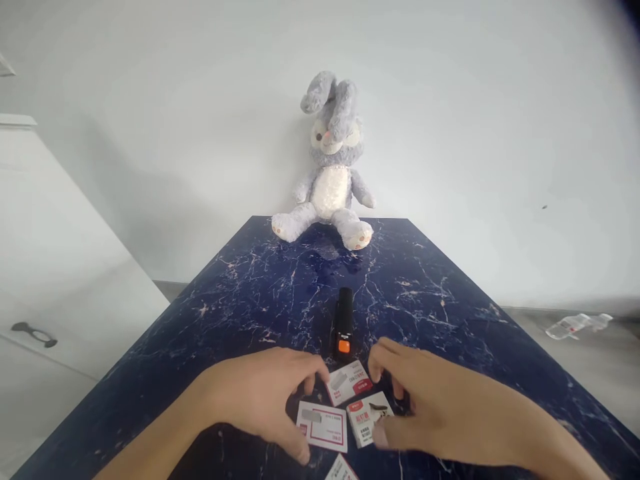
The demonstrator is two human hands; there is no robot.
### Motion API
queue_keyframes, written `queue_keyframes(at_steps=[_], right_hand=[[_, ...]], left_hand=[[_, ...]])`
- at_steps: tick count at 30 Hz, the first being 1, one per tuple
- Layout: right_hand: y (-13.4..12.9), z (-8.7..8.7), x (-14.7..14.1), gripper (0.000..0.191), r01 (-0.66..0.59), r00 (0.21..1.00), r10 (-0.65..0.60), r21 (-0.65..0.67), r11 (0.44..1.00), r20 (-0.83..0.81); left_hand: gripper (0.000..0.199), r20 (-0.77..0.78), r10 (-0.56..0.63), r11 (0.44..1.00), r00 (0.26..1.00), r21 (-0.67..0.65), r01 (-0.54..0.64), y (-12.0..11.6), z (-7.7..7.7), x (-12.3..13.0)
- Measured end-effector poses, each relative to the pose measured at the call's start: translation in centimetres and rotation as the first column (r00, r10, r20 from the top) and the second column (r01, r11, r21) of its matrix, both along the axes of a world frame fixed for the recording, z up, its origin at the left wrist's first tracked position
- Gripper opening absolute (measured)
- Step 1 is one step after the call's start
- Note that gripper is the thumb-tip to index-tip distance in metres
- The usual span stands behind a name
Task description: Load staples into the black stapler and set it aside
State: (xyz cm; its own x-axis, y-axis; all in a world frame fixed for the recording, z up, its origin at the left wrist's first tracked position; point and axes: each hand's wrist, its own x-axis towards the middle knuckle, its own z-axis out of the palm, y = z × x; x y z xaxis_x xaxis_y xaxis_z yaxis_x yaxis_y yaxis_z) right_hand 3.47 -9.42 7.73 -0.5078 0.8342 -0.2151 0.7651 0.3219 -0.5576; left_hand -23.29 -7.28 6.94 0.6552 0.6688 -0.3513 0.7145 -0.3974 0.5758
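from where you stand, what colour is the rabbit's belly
White, seen best in the head view, on the rabbit's belly.

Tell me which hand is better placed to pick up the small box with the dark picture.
Your right hand, I'd say: its thumb is at the right side of the box. Your left hand is farther away, with the pink-edged packet in between.

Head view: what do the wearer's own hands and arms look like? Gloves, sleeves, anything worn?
Both the left hand and the right hand are bare: no gloves, and no ring shows on the fingers in sight. No watch or bracelet at either wrist. The left forearm and right forearm are uncovered as far as the picture reaches, with no sleeve, cable or clear marking visible.
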Motion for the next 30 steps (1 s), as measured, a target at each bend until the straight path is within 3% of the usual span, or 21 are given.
queue_keyframes(at_steps=[3, 8, 11, 13, 15, 18, 21, 25, 28, 30], right_hand=[[-0.2, 0.2, -0.3, 0.037, -0.105, 0.993, 0.102, -0.040, 0.994, -0.063], [0.4, -0.5, 1.3, 0.034, -0.071, 0.997, 0.071, -0.003, 0.997, -0.001], [-0.2, -0.9, 0.8, 0.040, 0.064, 0.997, -0.068, 0.101, 0.993, 0.032], [-1.1, -1.7, -1.0, 0.040, 0.217, 0.971, -0.233, 0.225, 0.950, 0.045], [-1.9, -3.0, -3.6, 0.039, 0.319, 0.933, -0.354, 0.317, 0.893, 0.059], [-2.6, -5.1, -6.6, 0.041, 0.357, 0.899, -0.430, 0.424, 0.832, 0.087], [-2.9, -5.8, -6.7, 0.034, 0.320, 0.908, -0.407, 0.465, 0.826, 0.096], [-3.2, -4.0, -5.2, 0.013, 0.310, 0.939, -0.344, 0.472, 0.825, -0.015], [-3.1, -3.2, -6.2, 0.014, 0.298, 0.953, -0.279, 0.554, 0.777, -0.120], [-2.8, -3.6, -7.6, 0.017, 0.224, 0.974, -0.201, 0.574, 0.787, -0.104]], left_hand=[[0.054, -0.037, -0.025, 0.999, 0.999, 0.031, 0.027, -0.5, 0.2, -0.2], [0.052, -0.014, 0.053, 0.997, 0.999, 0.057, -0.052, 0.6, 0.9, -2.1], [0.040, -0.017, 0.188, 0.974, 0.982, 0.132, -0.185, 2.0, 0.8, -3.3], [0.041, -0.030, 0.240, 0.955, 0.970, 0.189, -0.230, 2.6, 0.2, -3.4], [0.054, -0.020, 0.246, 0.952, 0.969, 0.193, -0.238, 2.8, -0.5, -3.1], [0.081, 0.021, 0.191, 0.977, 0.981, 0.095, -0.192, 2.7, -1.0, -2.3], [0.082, 0.054, 0.103, 0.994, 0.993, 0.038, -0.105, 2.6, -0.9, -2.1], [0.075, 0.112, 0.044, 0.995, 0.993, -0.097, -0.033, 2.5, -0.8, -2.5], [0.085, 0.137, 0.027, 0.981, 0.990, -0.194, 0.000, 2.5, -0.7, -2.9], [0.093, 0.112, 0.008, 0.984, 0.994, -0.175, 0.012, 2.5, -0.6, -3.1]])
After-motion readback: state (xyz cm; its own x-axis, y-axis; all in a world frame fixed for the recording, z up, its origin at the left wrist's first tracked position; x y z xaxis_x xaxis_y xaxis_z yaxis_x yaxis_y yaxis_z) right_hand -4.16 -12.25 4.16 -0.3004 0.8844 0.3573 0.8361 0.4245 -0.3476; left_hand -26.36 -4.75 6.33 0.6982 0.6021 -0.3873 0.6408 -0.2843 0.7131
